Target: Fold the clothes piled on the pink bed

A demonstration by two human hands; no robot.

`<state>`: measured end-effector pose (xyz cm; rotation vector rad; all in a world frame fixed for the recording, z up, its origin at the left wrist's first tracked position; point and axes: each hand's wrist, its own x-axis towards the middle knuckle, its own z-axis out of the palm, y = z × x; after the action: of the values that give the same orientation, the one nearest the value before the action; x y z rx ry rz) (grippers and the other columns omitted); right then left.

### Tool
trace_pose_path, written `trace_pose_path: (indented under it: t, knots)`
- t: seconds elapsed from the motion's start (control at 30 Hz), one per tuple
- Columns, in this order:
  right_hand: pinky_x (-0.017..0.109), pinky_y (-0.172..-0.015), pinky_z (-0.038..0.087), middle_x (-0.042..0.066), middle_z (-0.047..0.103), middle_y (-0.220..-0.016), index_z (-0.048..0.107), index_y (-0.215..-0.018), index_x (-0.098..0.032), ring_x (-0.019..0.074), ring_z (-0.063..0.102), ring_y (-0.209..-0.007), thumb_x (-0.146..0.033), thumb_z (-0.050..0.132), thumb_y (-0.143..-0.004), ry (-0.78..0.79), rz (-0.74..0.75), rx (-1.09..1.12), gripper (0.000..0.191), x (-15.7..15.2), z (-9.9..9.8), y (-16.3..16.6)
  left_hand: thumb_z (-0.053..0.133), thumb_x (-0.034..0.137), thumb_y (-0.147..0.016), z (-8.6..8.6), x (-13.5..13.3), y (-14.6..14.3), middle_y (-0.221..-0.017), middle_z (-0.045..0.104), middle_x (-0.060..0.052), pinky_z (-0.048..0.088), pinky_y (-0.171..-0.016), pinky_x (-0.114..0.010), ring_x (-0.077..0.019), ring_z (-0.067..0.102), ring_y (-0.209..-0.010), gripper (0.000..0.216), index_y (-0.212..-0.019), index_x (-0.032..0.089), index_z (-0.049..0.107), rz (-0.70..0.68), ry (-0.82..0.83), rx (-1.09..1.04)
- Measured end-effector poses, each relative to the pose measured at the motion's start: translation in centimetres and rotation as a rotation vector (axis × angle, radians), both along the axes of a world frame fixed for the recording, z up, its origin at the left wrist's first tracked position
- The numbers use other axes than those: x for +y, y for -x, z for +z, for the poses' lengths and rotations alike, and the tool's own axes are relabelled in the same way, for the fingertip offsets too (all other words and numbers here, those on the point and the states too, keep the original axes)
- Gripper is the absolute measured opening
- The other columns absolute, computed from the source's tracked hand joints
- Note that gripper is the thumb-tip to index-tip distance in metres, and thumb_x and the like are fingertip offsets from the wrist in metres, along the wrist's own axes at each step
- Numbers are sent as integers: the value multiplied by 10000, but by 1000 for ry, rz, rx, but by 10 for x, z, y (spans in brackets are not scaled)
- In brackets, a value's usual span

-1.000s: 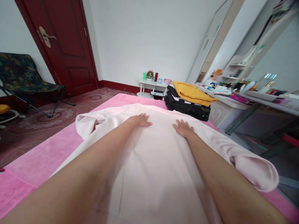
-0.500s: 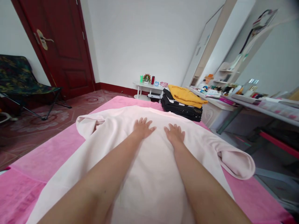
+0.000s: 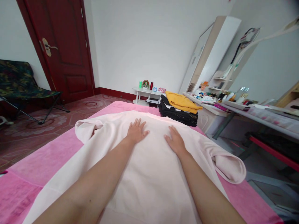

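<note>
A pale pink garment (image 3: 144,174) lies spread out on a pink cover (image 3: 42,161). My left hand (image 3: 136,131) rests flat on its upper middle, fingers stretched out. My right hand (image 3: 174,140) lies flat beside it, a little to the right, palm down and fingers together. Neither hand holds anything. One sleeve (image 3: 85,129) is bunched at the left, the other sleeve (image 3: 230,166) hangs near the right edge of the cover.
A stack of folded black clothes (image 3: 178,113) with a yellow garment (image 3: 182,102) on top sits at the far right corner. Beyond stand a small white table (image 3: 146,91), a cluttered long desk (image 3: 233,107), a red door (image 3: 63,46) and a folding chair (image 3: 21,87).
Both hands slid from far apart near the garment's top edge toward the middle and slightly nearer to me. The head camera shifted a little.
</note>
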<state>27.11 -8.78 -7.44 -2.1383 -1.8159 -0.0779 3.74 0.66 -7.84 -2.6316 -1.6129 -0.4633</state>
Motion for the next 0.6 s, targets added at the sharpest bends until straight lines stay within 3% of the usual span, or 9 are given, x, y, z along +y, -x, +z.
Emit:
trace_pose_path:
  t: [0.07,0.1,0.27,0.37,0.43,0.53,0.6]
  knots:
    - [409,-1128,186,-16,265,-1523,299,-1444,-320,188,197,-1403,-522,295,-926,108,254,44,555,4,0,2,167,690,-859,0,0,0,-1546,203,-59,137,-1119,-490,-276,143,-1418,735,-1455,272,264,-40,76,37]
    - [424,-1133,162,-28,260,-1524,313,-1434,-339,189,189,-1406,-538,274,-929,159,250,54,544,6,-1,-3,163,702,-851,-1,2,2,-1543,213,-61,136,-1117,-500,-283,153,-1415,750,-1454,268,271,-32,119,52]
    - [554,-1092,147,72,165,-1551,270,-1462,-247,283,145,-1411,-506,217,-940,257,-287,-23,585,14,1,-38,169,734,-830,-2,3,6,-1546,193,-84,125,-1101,-545,-327,141,-1411,777,-1445,277,299,-17,133,54]
    - [611,-1031,218,150,222,-1523,317,-1441,-189,346,213,-1380,-457,255,-932,280,-363,-32,579,20,6,-21,201,731,-833,1,-2,3,-1549,187,-74,131,-1090,-565,-338,163,-1404,735,-1438,327,301,-124,106,38]
    - [562,-1046,244,123,236,-1523,331,-1432,-213,313,231,-1379,-466,307,-922,242,-229,-44,570,23,5,-1,239,726,-833,3,-5,1,-1552,183,-45,143,-1090,-562,-326,178,-1402,696,-1426,369,308,-223,105,23]
    - [438,-1099,221,13,264,-1523,354,-1409,-316,206,227,-1389,-485,311,-935,149,147,-52,505,26,0,18,294,687,-849,5,-8,1,-1536,241,-7,156,-1097,-544,-295,201,-1398,610,-1382,401,374,-310,117,-4]
    - [418,-1099,225,13,318,-1500,412,-1374,-310,198,256,-1376,-496,300,-943,106,218,-46,483,28,-5,18,324,649,-863,6,-9,1,-1520,280,10,154,-1101,-538,-280,205,-1398,552,-1354,413,412,-324,139,-15]
